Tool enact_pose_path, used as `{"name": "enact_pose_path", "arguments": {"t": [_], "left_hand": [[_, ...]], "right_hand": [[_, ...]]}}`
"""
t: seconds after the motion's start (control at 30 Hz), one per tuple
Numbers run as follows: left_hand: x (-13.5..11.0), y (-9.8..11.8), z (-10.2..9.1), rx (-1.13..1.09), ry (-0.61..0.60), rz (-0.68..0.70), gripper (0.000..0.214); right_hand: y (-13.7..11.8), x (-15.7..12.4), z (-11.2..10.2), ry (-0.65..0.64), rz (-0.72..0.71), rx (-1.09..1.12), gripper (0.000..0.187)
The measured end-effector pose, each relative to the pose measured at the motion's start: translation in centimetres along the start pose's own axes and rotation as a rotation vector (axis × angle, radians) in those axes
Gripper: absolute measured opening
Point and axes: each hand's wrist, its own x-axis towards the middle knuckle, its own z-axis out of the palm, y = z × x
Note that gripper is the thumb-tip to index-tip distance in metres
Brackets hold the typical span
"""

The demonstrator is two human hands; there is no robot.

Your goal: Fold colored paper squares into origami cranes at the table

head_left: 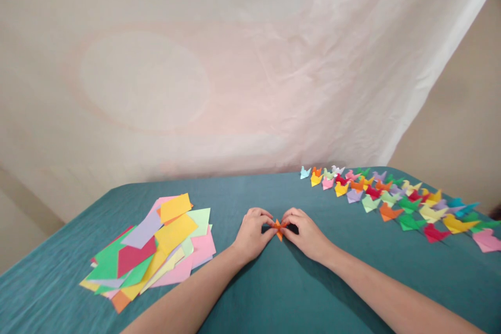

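A small folded piece of orange origami paper (pixel 278 229) is held just above the teal tablecloth, near the middle of the table. From its left side my left hand (pixel 254 230) pinches it between thumb and fingers. My right hand (pixel 304 230) grips the opposite side in the same kind of pinch. The paper has pointed corners at top and bottom; its side parts are hidden behind my fingertips.
Loose coloured paper sheets (pixel 172 235) lie in an overlapping pile on the left. Several folded paper birds (pixel 390 212) stand in slanting rows on the right. A teal cloth (pixel 250 297) covers the table, and a pale hanging sheet (pixel 235 73) rises behind it.
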Motion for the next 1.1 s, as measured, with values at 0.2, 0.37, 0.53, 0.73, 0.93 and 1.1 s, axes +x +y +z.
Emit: {"name": "enact_pose_path", "arguments": {"t": [0.2,0.37,0.53,0.73,0.93,1.1], "left_hand": [[-0.1,0.1,0.0,0.028,0.001,0.020,0.004],[0.0,0.5,0.0,0.051,-0.015,0.041,0.006],[0.0,0.4,0.2,0.041,-0.024,0.005,0.006],[0.0,0.3,-0.2,0.026,-0.051,-0.020,0.009],[-0.5,1.1,-1.8,0.039,-0.114,-0.022,0.036],[-2.5,2.6,-2.3,0.100,-0.146,-0.047,0.041]], "right_hand": [[-0.3,-0.1,-0.1,-0.014,-0.017,-0.034,0.007],[-0.2,-0.1,-0.1,-0.017,-0.018,-0.048,0.006],[0.0,-0.1,-0.1,-0.022,0.002,-0.025,0.006],[-0.1,0.0,-0.2,-0.028,0.003,-0.014,0.007],[-0.8,-0.5,-1.3,-0.040,-0.011,-0.010,0.010],[-1.7,-2.3,-2.4,-0.053,0.003,-0.031,0.009]]}}
